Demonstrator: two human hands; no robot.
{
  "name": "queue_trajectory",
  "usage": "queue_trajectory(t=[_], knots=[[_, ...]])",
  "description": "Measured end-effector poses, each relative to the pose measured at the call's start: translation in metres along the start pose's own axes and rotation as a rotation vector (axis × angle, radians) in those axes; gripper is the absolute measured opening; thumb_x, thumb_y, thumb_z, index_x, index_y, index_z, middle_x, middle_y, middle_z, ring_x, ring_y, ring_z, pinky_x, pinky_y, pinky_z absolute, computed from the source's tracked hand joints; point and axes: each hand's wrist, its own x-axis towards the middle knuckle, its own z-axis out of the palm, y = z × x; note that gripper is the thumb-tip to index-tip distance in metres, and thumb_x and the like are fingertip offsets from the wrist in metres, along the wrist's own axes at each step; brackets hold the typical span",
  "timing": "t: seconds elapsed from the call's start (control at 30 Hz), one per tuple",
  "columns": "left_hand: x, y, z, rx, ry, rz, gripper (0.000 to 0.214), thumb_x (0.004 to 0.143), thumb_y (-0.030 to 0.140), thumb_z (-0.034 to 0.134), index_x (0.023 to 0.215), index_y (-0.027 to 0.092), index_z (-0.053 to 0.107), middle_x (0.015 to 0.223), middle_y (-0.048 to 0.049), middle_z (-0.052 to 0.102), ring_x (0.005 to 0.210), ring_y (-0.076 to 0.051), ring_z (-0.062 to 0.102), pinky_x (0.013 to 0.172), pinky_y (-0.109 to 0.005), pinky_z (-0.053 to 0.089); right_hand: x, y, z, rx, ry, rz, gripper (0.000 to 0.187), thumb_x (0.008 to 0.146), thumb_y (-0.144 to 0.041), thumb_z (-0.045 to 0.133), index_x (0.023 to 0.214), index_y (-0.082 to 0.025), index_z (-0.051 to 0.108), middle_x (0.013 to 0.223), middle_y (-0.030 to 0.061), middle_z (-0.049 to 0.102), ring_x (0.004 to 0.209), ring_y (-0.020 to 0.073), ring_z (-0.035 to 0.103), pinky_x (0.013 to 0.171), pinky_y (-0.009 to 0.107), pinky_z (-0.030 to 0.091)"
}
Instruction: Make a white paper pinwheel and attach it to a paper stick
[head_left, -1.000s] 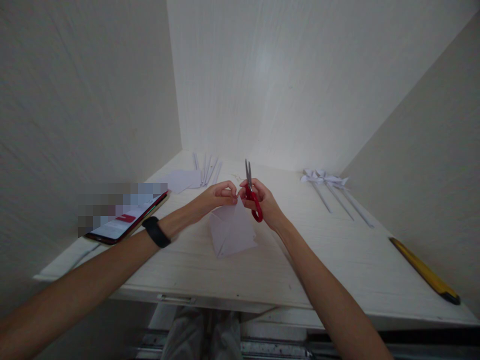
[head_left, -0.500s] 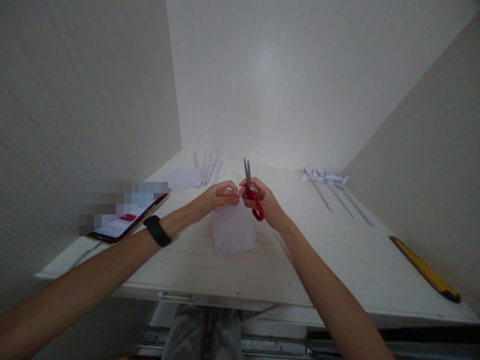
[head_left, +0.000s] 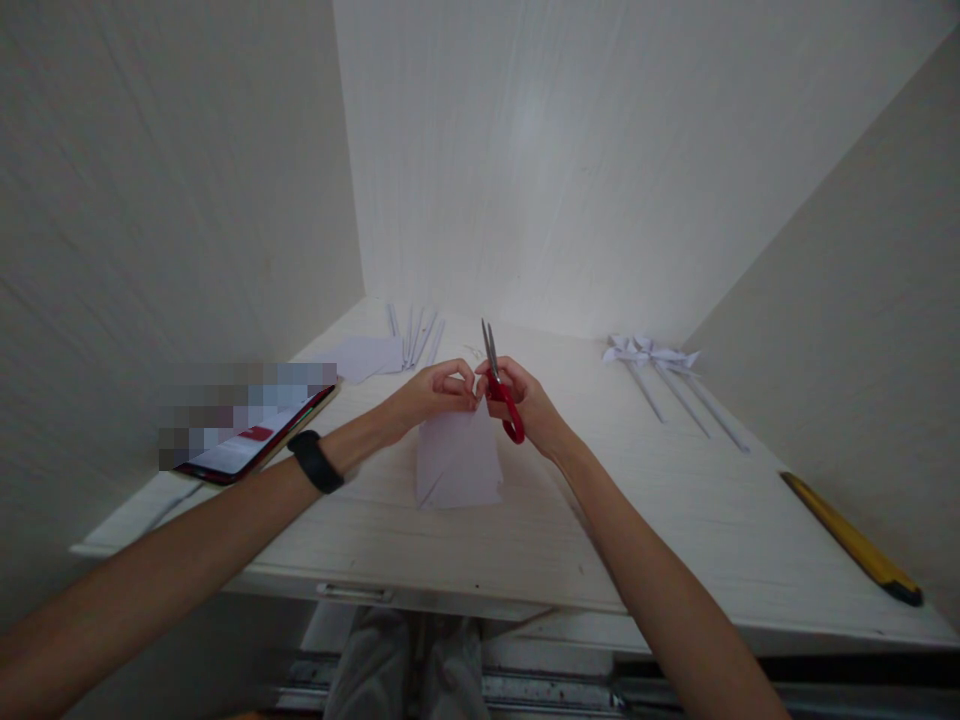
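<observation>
My left hand [head_left: 431, 392] pinches the top edge of a creased white paper square [head_left: 457, 462] that hangs down onto the white desk [head_left: 630, 500]. A black band sits on that wrist. My right hand [head_left: 529, 400] grips red-handled scissors [head_left: 501, 388], their closed blades pointing up and away, just right of the pinched paper edge. Both hands meet at the middle of the desk.
A phone [head_left: 251, 440] with a lit screen lies at the left edge. Paper strips and a loose sheet [head_left: 409, 340] lie at the back. Several folded paper pinwheels on sticks [head_left: 667, 375] lie at the back right. A yellow utility knife [head_left: 851, 540] rests at the far right.
The paper has turned from a diamond hanging by a corner to a squarer hang. The scissors' blades tilted slightly left. Both hands stayed in place.
</observation>
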Motion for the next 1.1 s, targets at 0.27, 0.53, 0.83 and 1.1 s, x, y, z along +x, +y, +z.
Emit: queue_trajectory(t=[0.27, 0.53, 0.83, 1.1], knots=[[-0.004, 0.004, 0.002, 0.048, 0.032, 0.047, 0.031, 0.065, 0.026, 0.072, 0.073, 0.016, 0.044, 0.063, 0.0048, 0.062, 0.057, -0.006, 0.054, 0.056, -0.017, 0.035, 0.000, -0.003, -0.002, 0.009, 0.004, -0.005, 0.038, 0.065, -0.013, 0.066, 0.098, -0.022, 0.050, 0.081, -0.0038, 0.055, 0.066, 0.0054, 0.049, 0.060, 0.018, 0.039], [-0.008, 0.010, 0.006, 0.082, 0.073, 0.068, 0.032, 0.066, 0.029, 0.072, 0.078, 0.017, 0.045, 0.063, 0.0041, 0.061, 0.054, -0.006, 0.052, 0.053, -0.016, 0.033, -0.002, -0.010, 0.000, 0.034, 0.046, 0.004, 0.036, 0.066, -0.014, 0.066, 0.098, -0.022, 0.051, 0.081, -0.0029, 0.057, 0.062, 0.0049, 0.048, 0.057, 0.018, 0.038], [-0.008, 0.012, 0.008, 0.050, 0.066, 0.067, 0.032, 0.067, 0.028, 0.071, 0.082, 0.017, 0.045, 0.070, 0.0025, 0.062, 0.061, -0.008, 0.057, 0.057, -0.017, 0.036, -0.002, -0.008, 0.000, 0.069, 0.045, -0.016, 0.038, 0.066, -0.015, 0.069, 0.098, -0.021, 0.051, 0.080, -0.0032, 0.057, 0.064, 0.0051, 0.051, 0.060, 0.019, 0.040], [-0.006, 0.009, 0.006, 0.069, 0.060, 0.061, 0.030, 0.065, 0.026, 0.072, 0.079, 0.016, 0.046, 0.065, 0.0043, 0.061, 0.057, -0.006, 0.053, 0.057, -0.016, 0.035, -0.001, -0.008, 0.002, 0.020, 0.040, -0.009, 0.039, 0.064, -0.016, 0.069, 0.097, -0.022, 0.050, 0.079, -0.0037, 0.054, 0.061, 0.0045, 0.046, 0.055, 0.018, 0.036]])
